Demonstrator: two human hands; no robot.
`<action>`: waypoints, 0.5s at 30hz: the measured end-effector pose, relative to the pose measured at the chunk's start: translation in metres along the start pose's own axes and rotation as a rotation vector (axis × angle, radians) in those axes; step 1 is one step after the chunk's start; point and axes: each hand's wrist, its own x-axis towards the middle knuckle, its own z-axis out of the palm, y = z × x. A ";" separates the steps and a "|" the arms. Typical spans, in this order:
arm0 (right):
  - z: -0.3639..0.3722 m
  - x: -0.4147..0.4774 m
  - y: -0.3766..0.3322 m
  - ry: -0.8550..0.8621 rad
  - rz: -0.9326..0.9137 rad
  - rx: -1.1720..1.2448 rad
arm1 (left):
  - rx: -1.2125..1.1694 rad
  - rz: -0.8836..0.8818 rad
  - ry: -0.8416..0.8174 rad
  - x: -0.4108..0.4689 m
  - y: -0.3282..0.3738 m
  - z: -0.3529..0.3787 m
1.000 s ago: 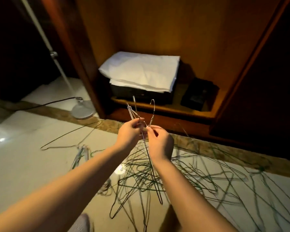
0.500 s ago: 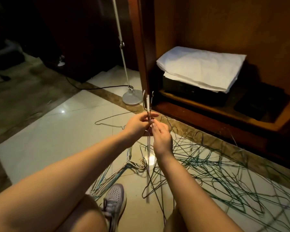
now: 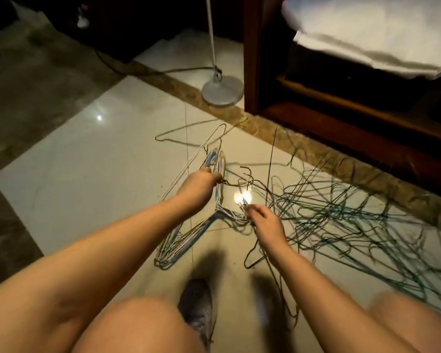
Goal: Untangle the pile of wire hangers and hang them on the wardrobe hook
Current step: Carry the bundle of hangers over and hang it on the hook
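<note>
Lowered and parted, left hand (image 3: 198, 185) grips silver hangers (image 3: 188, 166); right hand (image 3: 265, 223) seemingly pinches hooks (image 3: 242, 215).

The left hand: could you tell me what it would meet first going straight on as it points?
The left hand, gripping a hanger, points up-right; it would probably first meet the bent hooks just beyond it, then the green tangle. Depth is unclear.
</note>
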 end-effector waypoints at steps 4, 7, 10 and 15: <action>0.038 0.027 0.048 -0.081 0.148 -0.120 | 0.126 -0.009 -0.136 0.019 -0.032 0.062; 0.057 0.037 0.078 -0.108 0.226 -0.123 | 0.188 -0.001 -0.240 0.035 -0.050 0.096; 0.070 0.041 0.093 -0.128 0.269 -0.108 | 0.201 0.025 -0.260 0.042 -0.065 0.118; 0.081 0.045 0.105 -0.150 0.300 -0.136 | 0.061 0.049 -0.253 0.046 -0.077 0.139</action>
